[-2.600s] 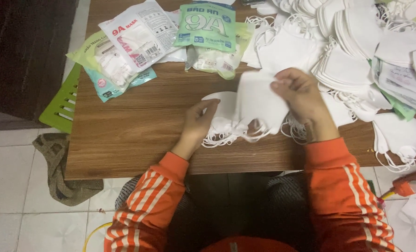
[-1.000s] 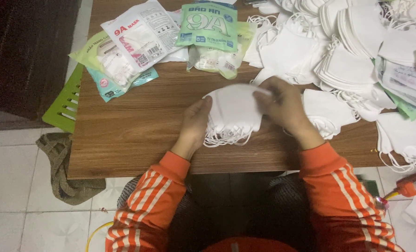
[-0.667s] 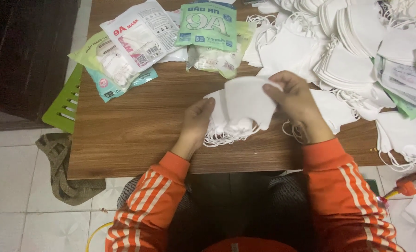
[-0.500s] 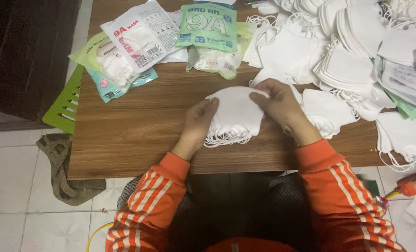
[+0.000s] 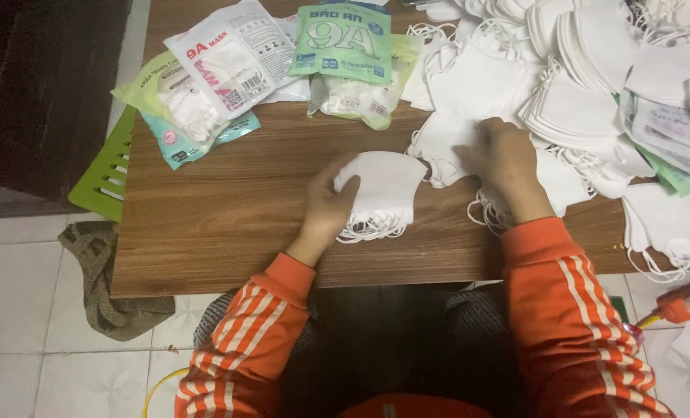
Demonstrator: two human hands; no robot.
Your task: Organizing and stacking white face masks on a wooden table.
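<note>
White mask stack [image 5: 382, 190] lies on the wooden counter [image 5: 229, 209], left hand [image 5: 328, 203] grasping its edge; right hand [image 5: 506, 159] rests flat, released, on loose masks [image 5: 446, 143].

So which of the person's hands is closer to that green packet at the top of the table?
Left. The left hand rests on the small mask stack, below the green packet; the right hand is farther right.

Matt white cloth masks [image 5: 384, 190] lie on a smooth wood-grain table [image 5: 229, 209] beside glossy plastic packets [image 5: 229, 58].
</note>
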